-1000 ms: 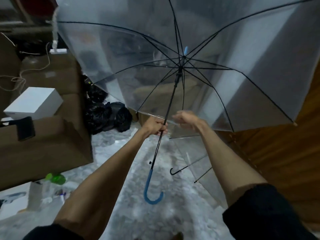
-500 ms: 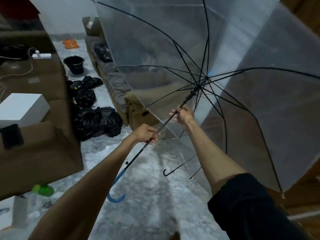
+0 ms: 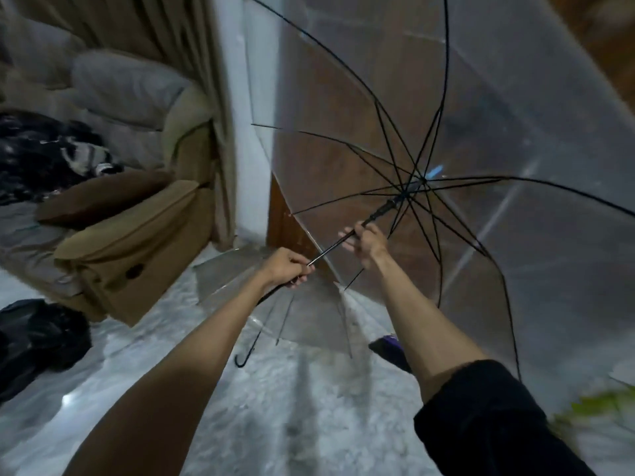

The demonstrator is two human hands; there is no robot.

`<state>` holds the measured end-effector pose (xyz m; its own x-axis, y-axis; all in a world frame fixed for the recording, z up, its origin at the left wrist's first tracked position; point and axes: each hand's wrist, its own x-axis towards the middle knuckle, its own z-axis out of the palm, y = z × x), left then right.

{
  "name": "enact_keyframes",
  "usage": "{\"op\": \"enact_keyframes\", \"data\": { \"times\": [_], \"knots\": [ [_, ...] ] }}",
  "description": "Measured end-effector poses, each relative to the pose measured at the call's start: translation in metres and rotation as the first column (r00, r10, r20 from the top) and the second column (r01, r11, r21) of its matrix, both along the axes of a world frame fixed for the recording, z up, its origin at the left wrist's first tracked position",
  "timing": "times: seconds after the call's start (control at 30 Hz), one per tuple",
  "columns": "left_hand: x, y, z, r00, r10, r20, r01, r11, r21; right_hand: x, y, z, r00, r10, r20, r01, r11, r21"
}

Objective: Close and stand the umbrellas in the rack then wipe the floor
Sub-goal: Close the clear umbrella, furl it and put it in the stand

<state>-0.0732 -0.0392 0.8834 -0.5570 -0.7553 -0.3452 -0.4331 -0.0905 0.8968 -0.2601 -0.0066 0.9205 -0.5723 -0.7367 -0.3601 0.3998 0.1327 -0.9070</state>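
Observation:
An open transparent umbrella (image 3: 343, 108) with black ribs fills the upper right, tipped with its canopy facing away to the right. My left hand (image 3: 285, 267) grips its black shaft low down. My right hand (image 3: 366, 240) grips the same shaft higher up, just below the runner. Its blue tip shows through the canopy at the hub. A second clear umbrella (image 3: 275, 297) lies open on the floor beyond my arms, its black hooked handle toward me. No rack is in view.
A brown armchair (image 3: 137, 242) with cushions stands at the left, black bags (image 3: 37, 338) beside it. A white wall corner (image 3: 247, 149) and a wooden door (image 3: 343, 166) are ahead. The floor (image 3: 275, 407) is pale speckled stone. Something dark and purple (image 3: 388, 348) lies near my right arm.
The view has swung right, away from the cardboard boxes toward the armchair and door. The held umbrella has tilted further to the right, and its blue handle is now hidden behind my left arm.

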Motion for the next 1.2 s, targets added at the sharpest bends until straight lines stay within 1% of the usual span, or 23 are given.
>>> {"op": "enact_keyframes", "data": {
  "times": [0.07, 0.13, 0.2, 0.27, 0.37, 0.47, 0.57, 0.7, 0.83, 0.93, 1.0, 1.03, 1.1, 1.2],
  "knots": [
    [-0.031, 0.007, 0.002, 1.0, -0.026, -0.003, 0.026, 0.998, -0.048, -0.032, 0.024, -0.003, 0.997, -0.075, 0.037, 0.075, 0.997, -0.002],
    [-0.089, 0.026, 0.003, 0.992, -0.127, -0.012, 0.125, 0.988, -0.094, -0.081, 0.071, -0.001, 0.975, -0.21, 0.076, 0.212, 0.977, -0.018],
    [-0.135, 0.047, 0.003, 0.974, -0.226, -0.02, 0.222, 0.969, -0.11, -0.119, 0.114, -0.003, 0.94, -0.318, 0.124, 0.322, 0.947, -0.011],
    [-0.183, 0.077, 0.005, 0.945, -0.326, -0.017, 0.321, 0.938, -0.133, -0.155, 0.162, -0.007, 0.9, -0.416, 0.127, 0.421, 0.907, -0.011],
    [-0.238, 0.122, 0.006, 0.905, -0.425, -0.004, 0.42, 0.894, -0.155, -0.194, 0.224, -0.014, 0.839, -0.524, 0.145, 0.531, 0.847, -0.018],
    [-0.286, 0.172, 0.005, 0.873, -0.488, -0.003, 0.485, 0.867, -0.116, -0.226, 0.283, -0.015, 0.8, -0.584, 0.136, 0.59, 0.807, -0.009],
    [-0.329, 0.224, 0.005, 0.856, -0.517, 0.027, 0.517, 0.853, -0.065, -0.258, 0.344, -0.01, 0.77, -0.619, 0.153, 0.628, 0.779, -0.008],
    [-0.376, 0.28, 0.01, 0.805, -0.592, 0.045, 0.594, 0.803, -0.055, -0.304, 0.427, -0.01, 0.715, -0.672, 0.193, 0.689, 0.724, -0.027],
    [-0.408, 0.331, 0.024, 0.727, -0.678, 0.109, 0.687, 0.721, -0.089, -0.338, 0.509, 0.0, 0.597, -0.749, 0.287, 0.793, 0.605, -0.073],
    [-0.432, 0.367, 0.024, 0.634, -0.755, 0.168, 0.773, 0.628, -0.094, -0.359, 0.563, 0.003, 0.484, -0.81, 0.331, 0.868, 0.493, -0.062],
    [-0.443, 0.385, 0.022, 0.579, -0.792, 0.193, 0.813, 0.578, -0.071, -0.368, 0.586, -0.001, 0.392, -0.844, 0.365, 0.91, 0.413, -0.022],
    [-0.447, 0.396, 0.022, 0.559, -0.806, 0.198, 0.827, 0.558, -0.062, -0.372, 0.596, -0.006, 0.355, -0.859, 0.369, 0.923, 0.385, 0.008],
    [-0.458, 0.418, 0.022, 0.525, -0.829, 0.195, 0.849, 0.526, -0.049, -0.375, 0.613, -0.011, 0.312, -0.886, 0.343, 0.932, 0.355, 0.07],
    [-0.479, 0.445, 0.022, 0.501, -0.845, 0.188, 0.864, 0.499, -0.06, -0.383, 0.627, -0.019, 0.239, -0.926, 0.291, 0.96, 0.27, 0.069]
  ]
}}
